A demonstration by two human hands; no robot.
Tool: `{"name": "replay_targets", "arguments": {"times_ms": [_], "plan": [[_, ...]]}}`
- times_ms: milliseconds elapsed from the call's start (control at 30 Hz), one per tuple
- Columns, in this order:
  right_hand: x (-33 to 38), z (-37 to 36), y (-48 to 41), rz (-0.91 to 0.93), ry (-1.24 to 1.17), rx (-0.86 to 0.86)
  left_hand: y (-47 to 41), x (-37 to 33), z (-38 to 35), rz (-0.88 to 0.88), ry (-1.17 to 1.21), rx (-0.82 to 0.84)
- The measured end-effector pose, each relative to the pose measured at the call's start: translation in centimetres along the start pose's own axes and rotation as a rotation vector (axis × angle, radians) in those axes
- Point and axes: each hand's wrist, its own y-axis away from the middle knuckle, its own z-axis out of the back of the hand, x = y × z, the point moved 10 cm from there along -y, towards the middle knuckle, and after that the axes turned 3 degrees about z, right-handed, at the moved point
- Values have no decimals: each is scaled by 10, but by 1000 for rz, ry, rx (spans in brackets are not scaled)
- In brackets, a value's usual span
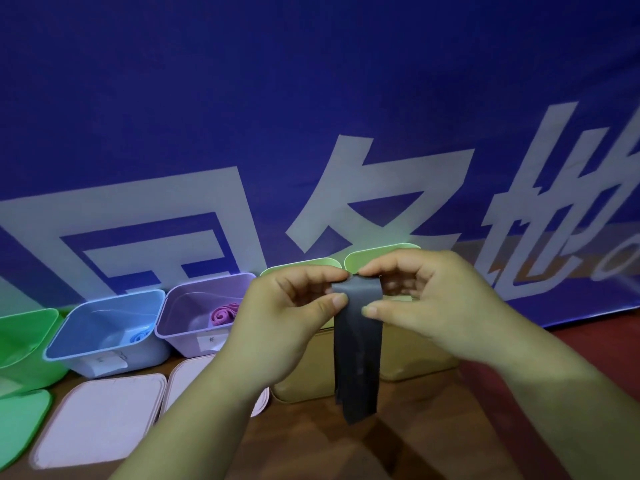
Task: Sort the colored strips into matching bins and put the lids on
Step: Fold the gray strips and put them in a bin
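A dark grey strip (358, 358) hangs down in front of me, above the wooden table. My left hand (287, 320) pinches its top left edge and my right hand (426, 299) pinches its top right edge, thumbs toward me. Behind the hands stand two pale green bins (298, 266), mostly hidden. To the left are a purple bin (194, 306) holding a rolled pink-purple strip (223, 313), a blue bin (104, 327) holding a blue strip (138, 336), and a bright green bin (24, 341).
Two pinkish-white lids (100, 417) and a green lid (17, 424) lie flat on the table in front of the bins. Two tan lids (301, 386) lie under my hands. A blue banner with white characters (311, 133) rises right behind the bins.
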Motion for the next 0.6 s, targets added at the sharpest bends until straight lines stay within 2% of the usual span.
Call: {"name": "replay_targets", "arguments": {"times_ms": [100,367,600], "plan": [[2,18,-1,38,141,-25,-5,-1,-12,32,28,-5],[-4,42,-9,32,72,29,-15,-10,-35,25,31,6],[-15,50,-20,17,-34,61,-22,-24,-41,-156,-360,-11]]}}
